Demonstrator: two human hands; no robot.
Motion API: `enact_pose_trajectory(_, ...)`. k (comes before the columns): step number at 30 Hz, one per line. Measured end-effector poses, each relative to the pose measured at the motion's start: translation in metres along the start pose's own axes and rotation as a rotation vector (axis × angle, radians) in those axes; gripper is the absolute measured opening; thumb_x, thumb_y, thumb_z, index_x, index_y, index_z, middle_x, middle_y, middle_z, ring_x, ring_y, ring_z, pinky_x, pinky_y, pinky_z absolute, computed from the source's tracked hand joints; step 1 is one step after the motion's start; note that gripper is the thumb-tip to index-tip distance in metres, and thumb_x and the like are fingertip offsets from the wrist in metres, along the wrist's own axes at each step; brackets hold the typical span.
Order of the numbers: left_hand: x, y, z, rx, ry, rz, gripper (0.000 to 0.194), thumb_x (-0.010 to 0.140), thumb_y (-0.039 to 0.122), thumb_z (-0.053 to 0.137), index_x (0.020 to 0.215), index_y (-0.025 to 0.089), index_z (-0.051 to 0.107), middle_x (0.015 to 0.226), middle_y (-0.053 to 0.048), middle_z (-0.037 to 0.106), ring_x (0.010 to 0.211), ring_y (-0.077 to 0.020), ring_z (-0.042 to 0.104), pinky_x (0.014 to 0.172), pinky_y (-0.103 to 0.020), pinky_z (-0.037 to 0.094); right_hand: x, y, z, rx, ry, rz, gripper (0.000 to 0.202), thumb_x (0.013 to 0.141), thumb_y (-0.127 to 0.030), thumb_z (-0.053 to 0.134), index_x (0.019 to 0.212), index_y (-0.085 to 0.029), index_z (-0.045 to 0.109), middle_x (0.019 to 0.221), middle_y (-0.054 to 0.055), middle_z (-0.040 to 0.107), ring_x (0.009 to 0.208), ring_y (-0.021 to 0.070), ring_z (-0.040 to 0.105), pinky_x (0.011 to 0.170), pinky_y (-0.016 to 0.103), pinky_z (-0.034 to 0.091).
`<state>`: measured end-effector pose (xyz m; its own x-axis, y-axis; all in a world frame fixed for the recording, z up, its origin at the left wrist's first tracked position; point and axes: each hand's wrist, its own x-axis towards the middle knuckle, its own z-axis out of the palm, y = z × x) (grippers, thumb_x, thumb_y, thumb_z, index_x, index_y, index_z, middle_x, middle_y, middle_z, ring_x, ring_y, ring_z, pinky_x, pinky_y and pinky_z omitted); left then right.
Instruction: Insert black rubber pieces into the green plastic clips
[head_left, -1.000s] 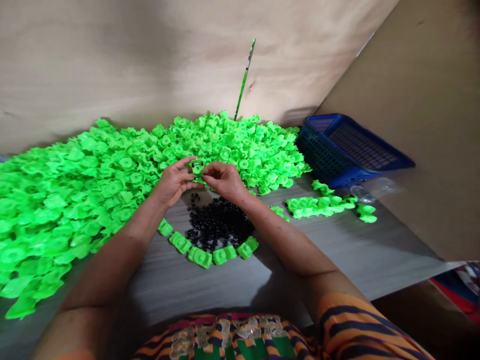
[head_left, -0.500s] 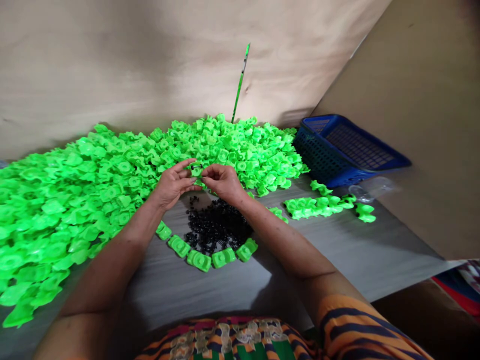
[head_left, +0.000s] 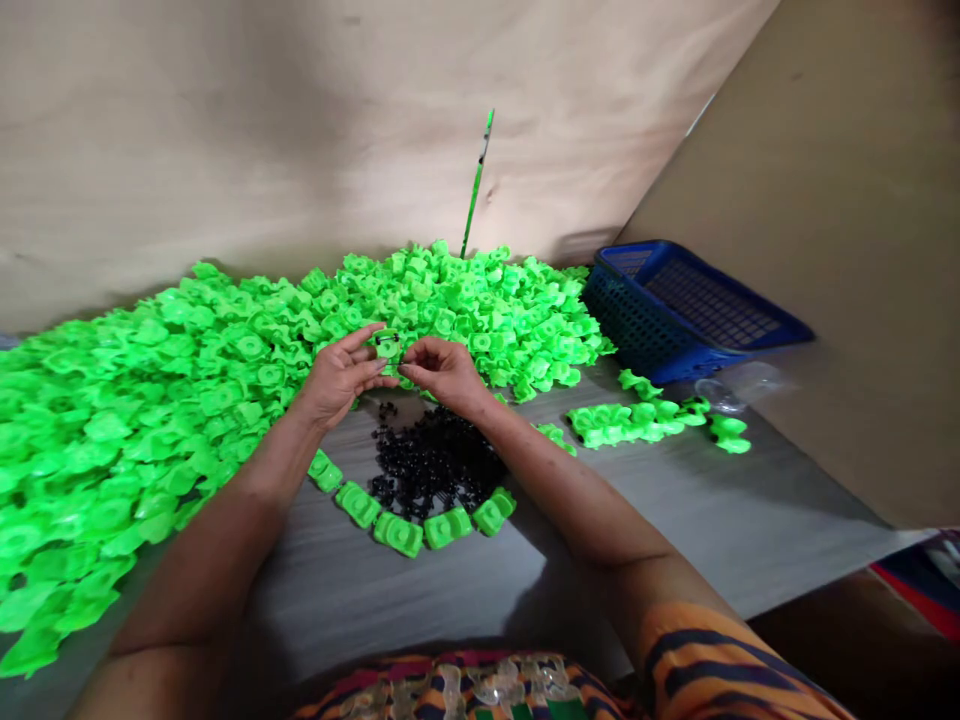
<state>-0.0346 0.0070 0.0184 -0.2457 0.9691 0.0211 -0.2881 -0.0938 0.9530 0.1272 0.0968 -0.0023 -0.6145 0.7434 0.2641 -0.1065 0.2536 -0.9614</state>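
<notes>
Between my two hands is a green plastic piece (head_left: 387, 348) with a small black part across its upper edge. My left hand (head_left: 341, 375) grips the piece at its left side, thumb below and index finger above. My right hand (head_left: 446, 372) is closed in a pinch at its lower right, on a thin dark part. Below the hands lies a heap of small black parts (head_left: 431, 455). Several green pieces curve in a row (head_left: 397, 534) around the near side of that heap.
A large mound of green pieces (head_left: 180, 370) covers the left and back of the table (head_left: 337, 600). At the right stand a blue basket (head_left: 675, 310) and joined green pieces (head_left: 622, 423). A thin green stick (head_left: 474, 190) rises behind the mound.
The view has shifted slightly, so most things appear a little lower. My right hand has moved slightly away from the green piece, and the thin dark part now shows at its fingertips.
</notes>
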Motion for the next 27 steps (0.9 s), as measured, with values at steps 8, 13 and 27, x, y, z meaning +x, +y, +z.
enact_pose_trajectory(8, -0.001, 0.000, 0.001, 0.016, -0.012, 0.005, 0.070, 0.063, 0.019, 0.094, 0.130, 0.016, 0.072, 0.098, -0.005, 0.080, 0.084, -0.0183, 0.074, 0.074, -0.032, 0.068, -0.003, 0.001, 0.003, -0.060, 0.012, -0.058, 0.026, 0.076, -0.043, 0.073, 0.073, -0.022, 0.059, 0.069, -0.002, 0.057, 0.066, 0.0123, 0.047, 0.063, 0.026, 0.039)
enact_pose_trajectory(13, -0.002, 0.001, 0.003, 0.017, 0.005, 0.014, 0.067, 0.062, 0.016, 0.093, 0.126, 0.016, 0.074, 0.095, -0.005, 0.081, 0.082, -0.0183, 0.074, 0.072, -0.032, 0.069, -0.004, 0.000, 0.004, -0.058, -0.003, -0.056, 0.025, 0.080, -0.046, 0.067, 0.075, -0.023, 0.058, 0.067, -0.002, 0.056, 0.065, 0.0130, 0.051, 0.060, 0.026, 0.041)
enact_pose_trajectory(27, 0.001, -0.005, 0.000, 0.155, 0.019, 0.092, 0.081, 0.065, 0.023, 0.090, 0.143, 0.014, 0.067, 0.078, 0.002, 0.070, 0.074, -0.0149, 0.069, 0.077, -0.037, 0.071, -0.005, 0.010, 0.010, -0.080, 0.047, -0.059, 0.025, 0.082, -0.045, 0.065, 0.074, -0.023, 0.056, 0.064, -0.003, 0.056, 0.062, 0.0126, 0.052, 0.058, 0.025, 0.043)
